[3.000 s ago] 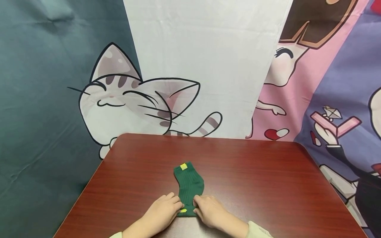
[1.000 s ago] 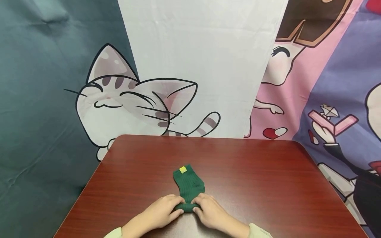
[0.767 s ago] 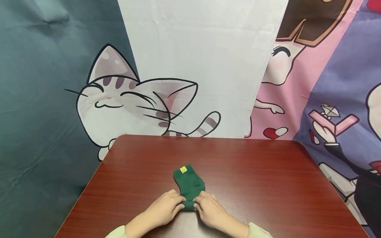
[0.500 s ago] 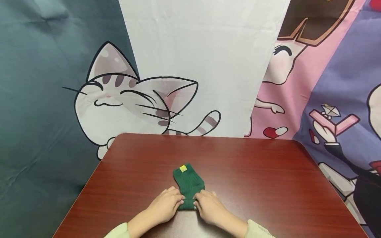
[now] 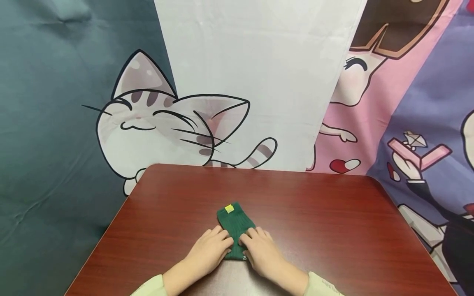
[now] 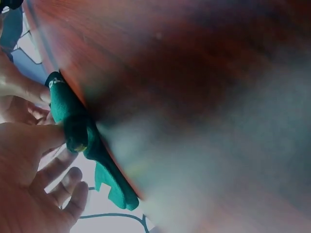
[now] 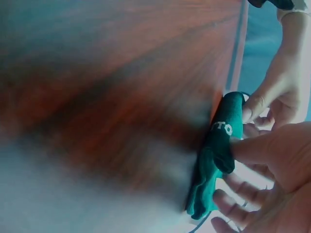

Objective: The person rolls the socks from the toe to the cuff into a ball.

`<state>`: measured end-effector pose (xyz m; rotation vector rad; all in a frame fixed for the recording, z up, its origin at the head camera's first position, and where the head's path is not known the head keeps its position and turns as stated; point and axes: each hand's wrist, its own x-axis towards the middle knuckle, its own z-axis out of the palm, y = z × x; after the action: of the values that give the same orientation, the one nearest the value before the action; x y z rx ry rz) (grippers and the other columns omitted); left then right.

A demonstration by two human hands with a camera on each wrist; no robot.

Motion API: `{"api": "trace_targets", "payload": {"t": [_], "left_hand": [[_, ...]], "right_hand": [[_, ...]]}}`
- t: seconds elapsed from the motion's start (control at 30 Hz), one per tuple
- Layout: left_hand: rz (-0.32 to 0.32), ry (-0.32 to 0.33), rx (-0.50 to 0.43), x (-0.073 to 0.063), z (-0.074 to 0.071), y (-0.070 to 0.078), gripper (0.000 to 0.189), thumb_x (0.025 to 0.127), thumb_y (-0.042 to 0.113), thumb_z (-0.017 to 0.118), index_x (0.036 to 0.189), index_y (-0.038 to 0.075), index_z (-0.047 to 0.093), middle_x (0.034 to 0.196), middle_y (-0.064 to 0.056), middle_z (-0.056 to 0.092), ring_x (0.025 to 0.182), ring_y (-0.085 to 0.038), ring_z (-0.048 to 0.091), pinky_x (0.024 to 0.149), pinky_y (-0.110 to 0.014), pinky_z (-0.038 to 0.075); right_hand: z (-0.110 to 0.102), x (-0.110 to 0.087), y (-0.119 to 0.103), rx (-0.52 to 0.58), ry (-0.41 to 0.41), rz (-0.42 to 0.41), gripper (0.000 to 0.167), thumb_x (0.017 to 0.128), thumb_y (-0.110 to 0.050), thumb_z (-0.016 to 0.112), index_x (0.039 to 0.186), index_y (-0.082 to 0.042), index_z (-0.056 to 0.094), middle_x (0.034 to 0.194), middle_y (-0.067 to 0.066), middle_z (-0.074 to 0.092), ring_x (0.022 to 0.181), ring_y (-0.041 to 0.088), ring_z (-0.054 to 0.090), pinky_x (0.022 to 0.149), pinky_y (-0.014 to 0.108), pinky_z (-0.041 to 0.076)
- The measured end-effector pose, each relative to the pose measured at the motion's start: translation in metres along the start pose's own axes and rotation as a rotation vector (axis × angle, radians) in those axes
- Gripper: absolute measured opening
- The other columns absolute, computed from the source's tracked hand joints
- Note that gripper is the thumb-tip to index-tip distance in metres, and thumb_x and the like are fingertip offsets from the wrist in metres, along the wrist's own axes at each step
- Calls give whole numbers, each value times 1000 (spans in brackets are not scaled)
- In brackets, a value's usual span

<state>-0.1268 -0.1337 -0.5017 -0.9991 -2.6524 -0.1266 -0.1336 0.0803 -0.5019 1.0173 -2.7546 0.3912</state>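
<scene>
A green ribbed sock lies on the table, its near end folded over toward the far end. At the far end sits a yellow label. My left hand holds the folded part by its left side, the thumb at the near edge and the fingers over the top. On the right side my right hand grips the same fold between thumb and fingers. In the right wrist view the thick fold of the sock carries white letters. The left wrist view shows the left thumb pressed against the sock.
The reddish-brown wooden table extends on all sides of the sock. Behind it hangs a printed cloth backdrop with a cartoon cat and other figures. Light green sleeves cover the forearms.
The near end of the sock has been rolled and folded forward, so the sock lies shorter. Its near yellow label has gone from sight, and white letters now show. Both hands have shifted slightly forward.
</scene>
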Motion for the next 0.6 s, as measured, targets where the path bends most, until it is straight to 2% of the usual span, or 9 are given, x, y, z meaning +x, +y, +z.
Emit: {"api": "trace_targets", "payload": {"t": [0.1,0.23,0.33,0.43,0.6], "left_hand": [[48,0,57,1,0,1,9,88,26,75,86,22,67,88,12,62,87,-10,52,65,-23,39],[116,-39,101,-1,-2,2,3,89,23,72,88,20,71,92,11,68,89,-9,56,69,-24,44],[151,-93,85,-4,-5,1,13,93,29,71,97,17,73,104,7,72,97,-10,61,79,-27,51],[165,-147,78,-6,-7,1,26,94,38,70,105,14,72,115,2,72,106,-12,63,86,-29,53],[174,-172,100,-4,-9,5,36,90,43,74,108,12,72,119,0,71,111,-14,61,89,-29,53]], "right_hand": [[2,-2,2,13,36,-80,25,83,-13,79,105,-23,69,101,-8,64,96,13,57,83,36,52],[2,-7,7,35,10,-128,23,88,-13,74,110,-19,75,105,-9,70,100,11,62,84,33,53],[0,-10,10,47,-35,-145,27,89,-18,74,116,-16,76,110,-7,71,104,13,63,88,33,54],[-3,-13,11,51,-91,-153,37,89,-25,76,124,-14,73,116,-4,71,109,13,62,92,33,53],[-7,-13,11,48,-155,-140,47,88,-31,78,130,-13,69,122,-3,68,113,13,60,96,34,52]]}}
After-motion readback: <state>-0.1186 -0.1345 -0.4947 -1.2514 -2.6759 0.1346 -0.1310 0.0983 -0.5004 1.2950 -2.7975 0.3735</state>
